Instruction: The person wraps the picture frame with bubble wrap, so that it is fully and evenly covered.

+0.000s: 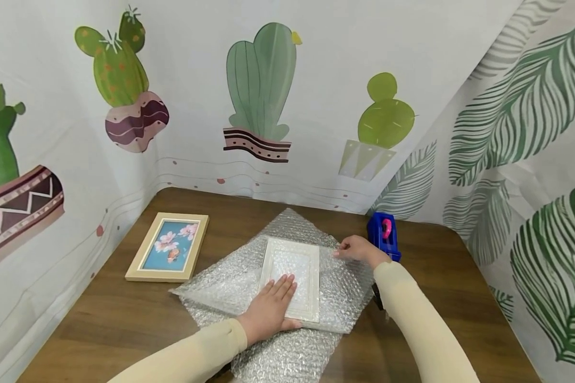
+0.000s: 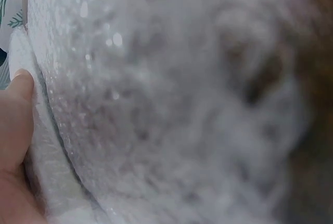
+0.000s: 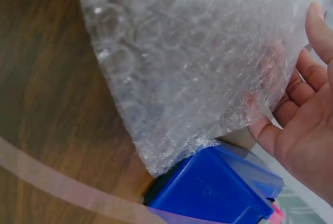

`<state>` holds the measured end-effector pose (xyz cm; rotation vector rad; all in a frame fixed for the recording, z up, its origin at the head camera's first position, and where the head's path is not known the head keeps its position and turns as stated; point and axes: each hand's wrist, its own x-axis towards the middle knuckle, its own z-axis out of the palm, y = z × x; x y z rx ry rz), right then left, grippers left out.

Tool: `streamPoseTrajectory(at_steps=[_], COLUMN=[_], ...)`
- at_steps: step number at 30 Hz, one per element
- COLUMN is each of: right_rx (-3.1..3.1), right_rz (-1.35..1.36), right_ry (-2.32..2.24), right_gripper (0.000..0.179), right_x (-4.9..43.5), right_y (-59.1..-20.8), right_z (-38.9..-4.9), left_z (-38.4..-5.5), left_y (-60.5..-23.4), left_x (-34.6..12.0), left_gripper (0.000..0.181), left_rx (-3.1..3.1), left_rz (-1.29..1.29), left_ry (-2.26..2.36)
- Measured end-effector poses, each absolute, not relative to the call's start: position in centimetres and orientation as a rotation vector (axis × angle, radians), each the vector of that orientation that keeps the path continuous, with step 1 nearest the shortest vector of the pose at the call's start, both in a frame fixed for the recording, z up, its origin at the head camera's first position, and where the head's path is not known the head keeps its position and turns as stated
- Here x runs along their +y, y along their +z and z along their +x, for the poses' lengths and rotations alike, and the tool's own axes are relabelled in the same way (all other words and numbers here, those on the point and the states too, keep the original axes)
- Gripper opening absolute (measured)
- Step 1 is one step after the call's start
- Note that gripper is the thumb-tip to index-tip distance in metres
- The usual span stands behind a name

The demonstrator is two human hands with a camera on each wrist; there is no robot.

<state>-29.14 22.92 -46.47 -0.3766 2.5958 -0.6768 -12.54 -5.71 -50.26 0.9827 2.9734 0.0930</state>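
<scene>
A whitish picture frame (image 1: 294, 271) lies on a sheet of bubble wrap (image 1: 287, 226), its face looking bumpy under clear wrap. My left hand (image 1: 268, 311) rests on the frame's lower left part, fingers stretched out across it. In the left wrist view, the thumb (image 2: 22, 86) lies along the frame's wrapped side, and blurred bubble wrap fills most of that view. To the right of the frame, my right hand (image 1: 359, 250) pinches the wrap's edge between thumb and fingers. Some of its fingertips show through the clear sheet (image 3: 182, 52) in the right wrist view.
A blue tape dispenser (image 1: 383, 236) with a pink core stands right beside my right hand. Left of the wrap lies a light wooden frame (image 1: 167, 247) with a flower picture. Printed cloth (image 1: 316, 106) hangs behind the brown wooden table (image 1: 91, 330).
</scene>
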Motion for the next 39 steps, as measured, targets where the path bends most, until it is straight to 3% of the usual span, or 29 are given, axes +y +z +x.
streamPoseTrajectory(at_steps=[12, 21, 28, 33, 39], right_rx=[2.517, 2.196, 2.102, 1.897, 1.937], right_rz=[-0.399, -0.286, -0.163, -0.148, -0.089], right_ry=[-0.705, -1.045, -1.291, -1.584, -1.654], right_gripper=[0.045, 0.021, 0.052, 0.033, 0.029], right_x=[24.8, 24.7, 23.1, 21.6, 17.9], right_y=[-45.6, -44.2, -44.6, -45.6, -45.8], right_z=[-28.6, -28.8, -29.0, -28.4, -28.3], left_z=[-12.6, -12.3, -12.2, -12.5, -13.0], left_y=[-50.1, -49.4, -49.2, -49.5, -49.8], left_x=[-5.8, -5.5, -5.2, -5.2, -5.9], left_gripper=[0.085, 0.086, 0.086, 0.085, 0.083], left_rx=[2.951, 2.925, 2.914, 2.908, 2.894], left_rz=[0.973, 0.935, 0.921, 0.945, 0.954], left_ry=[0.122, 0.133, 0.159, 0.181, 0.209])
